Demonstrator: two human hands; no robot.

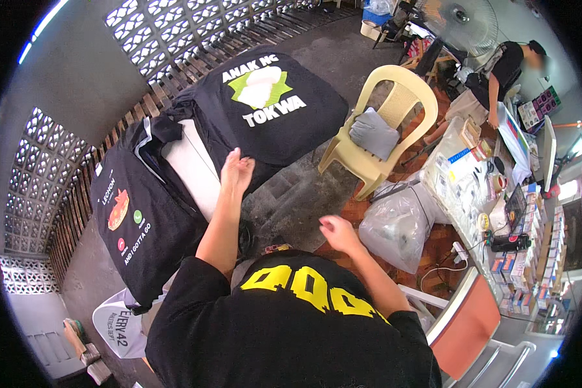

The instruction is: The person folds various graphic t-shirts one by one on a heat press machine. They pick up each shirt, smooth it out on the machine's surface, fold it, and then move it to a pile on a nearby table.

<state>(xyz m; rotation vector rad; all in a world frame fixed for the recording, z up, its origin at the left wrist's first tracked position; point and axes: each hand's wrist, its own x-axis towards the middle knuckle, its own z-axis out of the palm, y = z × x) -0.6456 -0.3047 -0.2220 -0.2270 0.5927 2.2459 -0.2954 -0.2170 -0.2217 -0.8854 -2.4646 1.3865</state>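
My left hand (237, 172) is raised beside the lower edge of a black T-shirt (315, 97) with a print of white blocks on a green leaf and white lettering. Its fingers are bent and a little apart, with nothing visible in them; whether they touch the cloth I cannot tell. Over the floor in front of me hangs my right hand (340, 234), empty, its fingers loosely curled. To the left, a second black T-shirt (160, 242) with a food print and lettering is draped over a support. A white board surface (194, 169) shows between the two shirts.
A cream plastic chair (402, 82) holding a grey cushion (374, 133) stands ahead right. Near it sits a clear plastic bag (393, 237). On the right runs a cluttered worktable (460, 203), with a co-worker (507, 63) bent over its far end beside a fan (458, 19).
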